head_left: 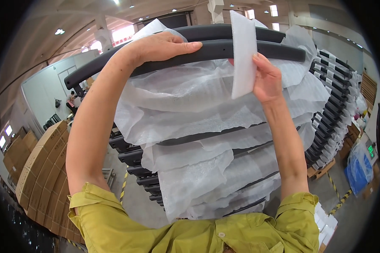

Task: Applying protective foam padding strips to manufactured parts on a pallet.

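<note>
A long, gently curved black bar (217, 50) lies across the top of a stack, with a small hole in its front face. My left hand (160, 46) is closed over this bar from above, its thumb pointing right along the front. My right hand (268, 80) pinches a white foam strip (244, 55) by its right edge. The strip stands upright across the front of the bar. Thin white wrapping sheets (190, 88) hang in layers beneath the bar. Just behind it, another black bar (207, 31) runs alongside.
Several more black bars with white wrapping are stacked below and at the right (333, 88). Brown cartons (42, 168) stand in a pile on the left. A blue plastic-wrapped bundle (359, 173) sits at the far right, near yellow-black floor tape (341, 202). A person (71, 101) is far back left.
</note>
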Tool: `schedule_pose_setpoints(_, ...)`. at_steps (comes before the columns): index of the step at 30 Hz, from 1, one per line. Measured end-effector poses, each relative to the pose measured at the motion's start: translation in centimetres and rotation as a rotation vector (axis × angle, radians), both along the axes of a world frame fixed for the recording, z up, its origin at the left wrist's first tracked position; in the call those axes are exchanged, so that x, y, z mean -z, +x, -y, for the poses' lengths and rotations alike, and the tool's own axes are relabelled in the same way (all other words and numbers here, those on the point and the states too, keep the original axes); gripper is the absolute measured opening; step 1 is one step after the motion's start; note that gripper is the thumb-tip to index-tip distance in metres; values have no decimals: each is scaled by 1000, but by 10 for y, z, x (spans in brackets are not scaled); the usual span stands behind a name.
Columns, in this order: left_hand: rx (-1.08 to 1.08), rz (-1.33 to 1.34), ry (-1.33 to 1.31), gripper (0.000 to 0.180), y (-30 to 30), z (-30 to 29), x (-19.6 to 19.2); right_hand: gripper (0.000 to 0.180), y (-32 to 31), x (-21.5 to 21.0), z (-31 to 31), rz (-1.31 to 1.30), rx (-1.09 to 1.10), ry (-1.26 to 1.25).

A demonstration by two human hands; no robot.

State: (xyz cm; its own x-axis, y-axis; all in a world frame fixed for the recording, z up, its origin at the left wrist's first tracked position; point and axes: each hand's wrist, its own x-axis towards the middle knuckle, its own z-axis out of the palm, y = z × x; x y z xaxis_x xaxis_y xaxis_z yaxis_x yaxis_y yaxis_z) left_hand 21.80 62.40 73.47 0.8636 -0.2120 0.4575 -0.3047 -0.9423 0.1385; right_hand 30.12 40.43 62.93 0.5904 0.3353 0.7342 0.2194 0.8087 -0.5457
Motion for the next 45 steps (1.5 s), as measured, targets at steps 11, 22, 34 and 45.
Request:
schedule_pose_setpoints(11, 62, -262, -244, 23, 16, -5, -20, 20, -55, 13, 27, -100, 199, -525)
schedule_pose_setpoints(22, 166, -435, -351, 23, 16, -1, -23, 22, -43, -2, -24, -165, 296, -495)
schedule_pose_setpoints(34, 130, -31, -449, 15, 17, 1, -8, 20, -64, 11, -35, -215, 86, -470)
schedule_pose_setpoints(45, 223, 199, -376, 16, 1, 2, 0, 21, -83, 4, -43, -76, 292, -648)
